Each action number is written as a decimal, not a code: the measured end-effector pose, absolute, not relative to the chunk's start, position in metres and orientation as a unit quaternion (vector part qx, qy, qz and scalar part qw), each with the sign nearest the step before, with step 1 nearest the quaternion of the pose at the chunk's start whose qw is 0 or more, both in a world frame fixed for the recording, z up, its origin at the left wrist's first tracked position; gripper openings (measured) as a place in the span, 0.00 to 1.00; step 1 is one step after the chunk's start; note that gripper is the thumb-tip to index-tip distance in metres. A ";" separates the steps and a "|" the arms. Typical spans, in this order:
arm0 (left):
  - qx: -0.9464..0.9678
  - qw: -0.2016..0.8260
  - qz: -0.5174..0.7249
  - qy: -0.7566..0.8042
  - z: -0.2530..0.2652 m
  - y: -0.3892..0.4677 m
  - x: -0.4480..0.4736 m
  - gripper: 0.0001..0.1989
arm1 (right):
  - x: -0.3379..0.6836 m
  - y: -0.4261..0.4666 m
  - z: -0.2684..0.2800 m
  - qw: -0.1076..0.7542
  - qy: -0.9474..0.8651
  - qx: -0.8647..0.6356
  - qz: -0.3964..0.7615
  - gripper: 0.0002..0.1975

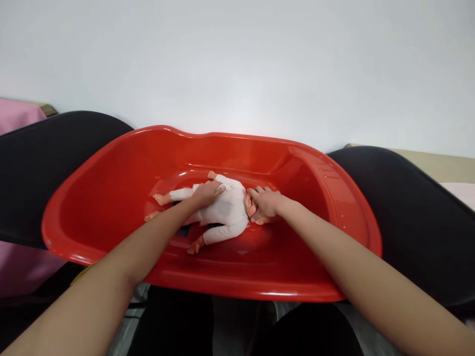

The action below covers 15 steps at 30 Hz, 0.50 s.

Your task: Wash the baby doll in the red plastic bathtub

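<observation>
Wall (pixel 237 59): white
Baby bathtub (pixel 260 292): baby doll (pixel 229 210) lying lengthwise
Left hand (pixel 208 194): on torso
Right hand (pixel 266 200): over head (both grips? can't tell)

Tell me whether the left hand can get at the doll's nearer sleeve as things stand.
Probably yes: the left hand is at the torso of the doll, close by, and nothing appears to cover the nearer sleeve.
</observation>
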<state>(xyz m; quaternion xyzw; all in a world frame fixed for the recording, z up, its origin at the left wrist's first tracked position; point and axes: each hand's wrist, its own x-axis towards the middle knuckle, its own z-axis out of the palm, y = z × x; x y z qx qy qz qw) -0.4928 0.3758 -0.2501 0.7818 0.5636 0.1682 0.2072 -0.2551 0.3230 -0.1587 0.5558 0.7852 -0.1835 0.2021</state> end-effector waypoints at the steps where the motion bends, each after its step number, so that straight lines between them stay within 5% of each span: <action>1: 0.791 0.201 0.150 0.558 -0.252 0.379 -0.501 0.19 | -0.255 0.323 -0.159 0.202 0.786 0.555 -0.183 0.51; 8: 0.817 0.055 -0.041 0.572 -0.267 0.395 -0.570 0.24 | -0.255 0.325 -0.159 0.206 0.786 0.554 -0.184 0.48; 15: 0.653 0.129 0.064 0.744 -0.255 0.390 -0.603 0.33 | -0.257 0.322 -0.154 0.207 0.781 0.558 -0.190 0.48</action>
